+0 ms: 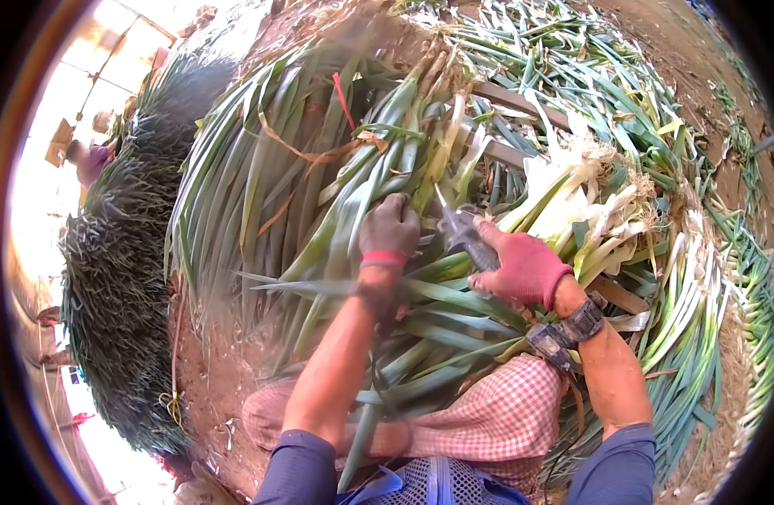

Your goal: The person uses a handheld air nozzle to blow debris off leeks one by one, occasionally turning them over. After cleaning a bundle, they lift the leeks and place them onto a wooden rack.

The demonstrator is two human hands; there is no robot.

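My left hand (390,229), in a dark glove with a red cuff, is closed on the green leaves of long green onions (366,181). My right hand (522,261), in a pinkish-red glove, grips a small knife (467,236) by its dark grey handle. The knife's thin, pale blade points up and away, a little to the right of my left hand and apart from it. More green onions (572,189) lie to the right, with white stems and roots toward my right hand. Loose leaves cross under both forearms and over my checked trousers (505,383).
Large piles of green onions (261,168) stand ahead, with a dense dark-green stack (122,278) at the left. Wooden slats (522,105) show beneath some stems. Bare soil (214,370) lies at the front left. A person (92,160) is at the far left.
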